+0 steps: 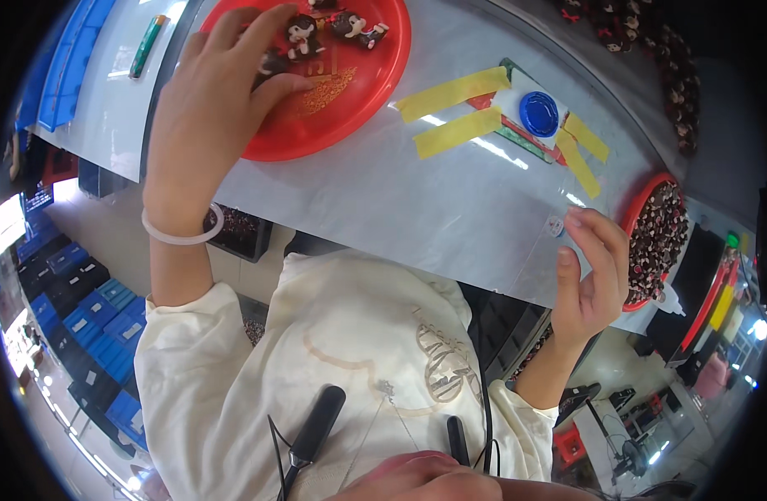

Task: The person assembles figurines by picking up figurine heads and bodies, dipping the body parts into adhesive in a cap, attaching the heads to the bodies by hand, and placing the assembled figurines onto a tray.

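My left hand (212, 108) reaches over a red round plate (342, 129), its thumb and fingers apart. Between thumb and forefinger lies a dark figurine (272, 63), partly hidden by the hand; no firm grip on it shows. Beside it on the plate are a small black-and-white figurine (302, 35), another one lying on its side (358, 29), and a patch of tiny golden bits (327, 90). My right hand (592, 275) hovers by the table's near edge, fingers curved and apart, nothing visible in them. A small clear piece with a blue spot (555, 225) is close to its fingertips.
A blue round cap (539, 113) sits on a white block, held down by yellow tape strips (459, 134). Right of it stands a red tray (638, 204) full of small dark pieces. A green tube (147, 48) and a blue bin (75, 67) are at far left.
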Demonstrator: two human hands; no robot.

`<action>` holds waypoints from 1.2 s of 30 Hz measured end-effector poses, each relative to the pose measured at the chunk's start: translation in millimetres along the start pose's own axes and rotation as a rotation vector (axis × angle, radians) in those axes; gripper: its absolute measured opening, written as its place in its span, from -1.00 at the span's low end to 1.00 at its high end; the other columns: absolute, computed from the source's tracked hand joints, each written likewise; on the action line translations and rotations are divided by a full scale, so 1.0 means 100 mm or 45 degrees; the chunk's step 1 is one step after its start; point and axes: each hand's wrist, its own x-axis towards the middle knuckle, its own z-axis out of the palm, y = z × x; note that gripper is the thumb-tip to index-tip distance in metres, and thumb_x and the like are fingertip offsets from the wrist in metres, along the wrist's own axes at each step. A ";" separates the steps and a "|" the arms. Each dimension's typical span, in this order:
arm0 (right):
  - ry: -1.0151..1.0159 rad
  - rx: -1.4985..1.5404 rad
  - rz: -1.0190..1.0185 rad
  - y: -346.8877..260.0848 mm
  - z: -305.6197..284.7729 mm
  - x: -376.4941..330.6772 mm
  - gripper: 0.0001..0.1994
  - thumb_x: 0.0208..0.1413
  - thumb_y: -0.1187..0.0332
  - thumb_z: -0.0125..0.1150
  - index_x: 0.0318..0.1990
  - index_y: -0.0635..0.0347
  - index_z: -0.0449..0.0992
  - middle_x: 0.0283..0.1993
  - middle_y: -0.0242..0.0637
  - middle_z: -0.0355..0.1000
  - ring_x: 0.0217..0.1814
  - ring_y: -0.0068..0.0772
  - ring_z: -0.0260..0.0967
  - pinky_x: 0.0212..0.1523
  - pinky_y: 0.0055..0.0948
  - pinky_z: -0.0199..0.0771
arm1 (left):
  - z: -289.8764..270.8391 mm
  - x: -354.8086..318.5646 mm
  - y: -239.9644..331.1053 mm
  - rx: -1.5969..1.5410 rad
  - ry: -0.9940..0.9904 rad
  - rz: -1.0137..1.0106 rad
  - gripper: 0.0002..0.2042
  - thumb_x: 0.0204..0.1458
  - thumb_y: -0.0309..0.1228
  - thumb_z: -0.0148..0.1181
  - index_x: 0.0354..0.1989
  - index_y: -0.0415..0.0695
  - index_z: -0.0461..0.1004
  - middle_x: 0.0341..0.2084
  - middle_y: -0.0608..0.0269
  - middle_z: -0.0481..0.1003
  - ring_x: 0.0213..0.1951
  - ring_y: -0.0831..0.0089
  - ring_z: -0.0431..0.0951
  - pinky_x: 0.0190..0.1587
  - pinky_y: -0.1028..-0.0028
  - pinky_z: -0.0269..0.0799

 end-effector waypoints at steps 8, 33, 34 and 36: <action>0.083 -0.056 -0.045 0.09 -0.25 -0.04 -0.81 -0.28 0.65 0.19 -0.39 0.33 0.51 -0.34 -0.18 0.46 -0.32 -0.23 0.38 -0.31 -0.44 0.37 | -0.24 0.42 0.09 -0.294 -0.098 0.195 -0.69 -0.06 -0.44 0.16 -0.08 -0.14 0.42 -0.16 0.11 0.45 -0.21 0.20 0.49 -0.21 0.38 0.40; 0.424 -0.380 0.455 0.79 -1.23 -0.38 -0.82 -0.06 0.61 0.10 -0.25 0.31 0.49 -0.29 -0.21 0.47 -0.29 -0.43 0.41 -0.25 -0.55 0.37 | 0.40 2.21 2.51 -0.345 -0.137 0.980 -0.81 -0.03 -0.49 -0.04 -0.33 -0.28 0.48 -0.28 -0.13 0.46 -0.17 0.03 0.46 -0.11 0.25 0.36; 0.374 -0.379 0.493 0.84 -1.21 -0.28 -0.81 -0.04 0.58 0.10 -0.22 0.29 0.48 -0.28 -0.20 0.46 -0.29 -0.43 0.40 -0.25 -0.54 0.37 | 0.47 2.27 2.35 -0.348 0.016 1.042 -0.83 -0.03 -0.46 0.00 -0.31 -0.25 0.46 -0.27 -0.11 0.45 -0.18 0.02 0.45 -0.13 0.25 0.35; 0.211 -0.467 0.377 0.97 -1.12 -0.11 -0.79 -0.05 0.53 0.13 -0.20 0.24 0.47 -0.24 -0.17 0.42 -0.27 -0.28 0.41 -0.26 -0.44 0.39 | 0.11 1.86 2.10 -0.458 0.070 0.994 -0.84 -0.04 -0.43 0.08 -0.32 -0.24 0.46 -0.28 -0.08 0.44 -0.24 0.08 0.46 -0.16 0.30 0.37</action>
